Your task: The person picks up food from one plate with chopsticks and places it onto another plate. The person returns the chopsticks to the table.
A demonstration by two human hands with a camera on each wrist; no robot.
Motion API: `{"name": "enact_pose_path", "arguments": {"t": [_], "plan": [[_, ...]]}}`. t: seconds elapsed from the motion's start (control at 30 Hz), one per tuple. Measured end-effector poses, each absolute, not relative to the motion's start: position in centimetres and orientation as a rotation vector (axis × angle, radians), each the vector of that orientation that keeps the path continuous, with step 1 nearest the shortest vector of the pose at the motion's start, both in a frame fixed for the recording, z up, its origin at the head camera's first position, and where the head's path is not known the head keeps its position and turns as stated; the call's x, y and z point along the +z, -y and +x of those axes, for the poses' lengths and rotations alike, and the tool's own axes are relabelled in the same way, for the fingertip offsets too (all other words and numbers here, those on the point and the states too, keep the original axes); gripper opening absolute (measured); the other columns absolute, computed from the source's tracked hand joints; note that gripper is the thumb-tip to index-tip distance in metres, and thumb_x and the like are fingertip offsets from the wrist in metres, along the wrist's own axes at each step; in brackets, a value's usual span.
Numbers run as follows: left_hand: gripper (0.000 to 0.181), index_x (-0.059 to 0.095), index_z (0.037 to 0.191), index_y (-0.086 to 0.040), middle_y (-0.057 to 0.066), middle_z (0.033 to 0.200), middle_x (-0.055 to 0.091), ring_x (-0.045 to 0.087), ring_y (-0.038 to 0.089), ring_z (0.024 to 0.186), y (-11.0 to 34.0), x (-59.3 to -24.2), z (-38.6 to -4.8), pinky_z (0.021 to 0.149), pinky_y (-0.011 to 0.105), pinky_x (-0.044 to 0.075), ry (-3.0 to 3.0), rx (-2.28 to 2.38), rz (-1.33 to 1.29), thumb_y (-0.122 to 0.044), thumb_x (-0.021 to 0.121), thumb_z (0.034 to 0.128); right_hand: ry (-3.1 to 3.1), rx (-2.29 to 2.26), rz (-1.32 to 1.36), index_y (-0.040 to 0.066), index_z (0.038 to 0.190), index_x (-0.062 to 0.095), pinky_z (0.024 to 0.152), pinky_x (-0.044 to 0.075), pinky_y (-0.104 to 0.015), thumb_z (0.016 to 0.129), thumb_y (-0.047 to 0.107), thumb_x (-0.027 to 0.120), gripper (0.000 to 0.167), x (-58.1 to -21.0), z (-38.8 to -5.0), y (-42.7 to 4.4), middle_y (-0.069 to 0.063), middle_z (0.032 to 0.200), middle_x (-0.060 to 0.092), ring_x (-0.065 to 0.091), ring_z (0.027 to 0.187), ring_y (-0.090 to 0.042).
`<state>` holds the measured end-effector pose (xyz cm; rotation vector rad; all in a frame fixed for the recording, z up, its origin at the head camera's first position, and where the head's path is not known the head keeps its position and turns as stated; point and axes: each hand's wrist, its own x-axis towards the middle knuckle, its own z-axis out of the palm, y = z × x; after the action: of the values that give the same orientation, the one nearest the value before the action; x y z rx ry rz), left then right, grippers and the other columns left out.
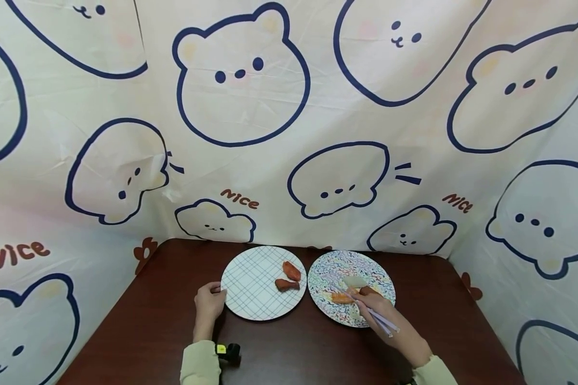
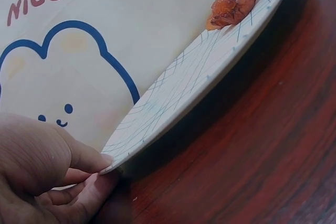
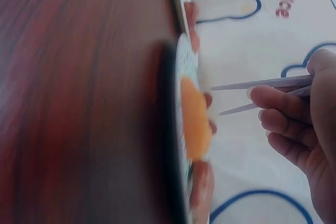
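- Two slender pale-lilac chopsticks [image 3: 289, 83] are gripped by the bare right hand [image 1: 382, 308]; the tips are spread, with nothing seen pinched between them.
- Risk: the smooth, elongated orange food piece [image 1: 342, 298] could be dropped or spun if caught off-centre by such thin tips.
- Risk: the round white plate with a blue grid [image 1: 250, 283] could be tilted or dragged if pulled by the bare left hand [image 1: 209, 303], by which its left rim is pinched.
- Gridded plate: two glossy reddish-brown food pieces [image 1: 287, 285] are carried near its right side.
- Beside it, a round white plate speckled in many colours [image 1: 325, 275]: the orange piece and a pale piece [image 1: 355, 280] are carried; more food is partly hidden by the right hand, kind cannot be told.
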<state>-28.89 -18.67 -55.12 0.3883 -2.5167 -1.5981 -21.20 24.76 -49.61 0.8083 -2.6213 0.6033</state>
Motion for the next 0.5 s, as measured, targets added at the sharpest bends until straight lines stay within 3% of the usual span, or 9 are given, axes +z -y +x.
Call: {"name": "enact_pose_path", "arguments": {"t": [0.07,0.17,0.33,0.5], "plan": [[0.037,0.059,0.131,0.011,0.031,0.124,0.060,0.061,0.047,0.114,18.7,-55.1,-28.9,0.087,0.053,0.055,2.519,-1.599,0.391,-0.008,0.057,0.0995,2.627,0.601,0.765,-0.001,0.122,0.072,0.084,0.060,-0.040,0.104,0.009,0.055,0.027,-49.9,-20.9,-25.6,-0.007,0.114,0.074,0.069,0.100,-0.015],[0.037,0.060,0.130,0.011,0.031,0.122,0.061,0.062,0.046,0.113,18.8,-55.1,-29.1,0.085,0.052,0.055,2.516,-1.592,0.393,-0.008,0.057,0.0992,2.570,0.652,0.759,-0.003,0.117,0.074,0.079,0.061,-0.037,0.101,0.004,0.059,0.023,-50.5,-20.8,-26.7,-0.009,0.110,0.075,0.071,0.098,-0.017],[0.036,0.060,0.130,0.011,0.031,0.123,0.061,0.062,0.046,0.113,18.8,-55.2,-29.2,0.085,0.052,0.055,2.514,-1.581,0.392,-0.009,0.058,0.0992,2.528,0.758,0.747,-0.003,0.114,0.075,0.069,0.059,-0.026,0.101,0.001,0.058,0.021,-51.4,-20.9,-28.0,-0.006,0.097,0.075,0.066,0.087,-0.003],[0.037,0.059,0.131,0.011,0.032,0.124,0.060,0.061,0.047,0.114,18.8,-55.3,-29.0,0.086,0.053,0.055,2.518,-1.589,0.384,-0.008,0.058,0.0997,2.566,0.851,0.667,0.004,0.096,0.075,0.059,0.050,-0.022,0.102,0.004,0.057,0.019,-51.7,-21.1,-28.9,0.006,0.077,0.066,0.053,0.071,0.004]]}}
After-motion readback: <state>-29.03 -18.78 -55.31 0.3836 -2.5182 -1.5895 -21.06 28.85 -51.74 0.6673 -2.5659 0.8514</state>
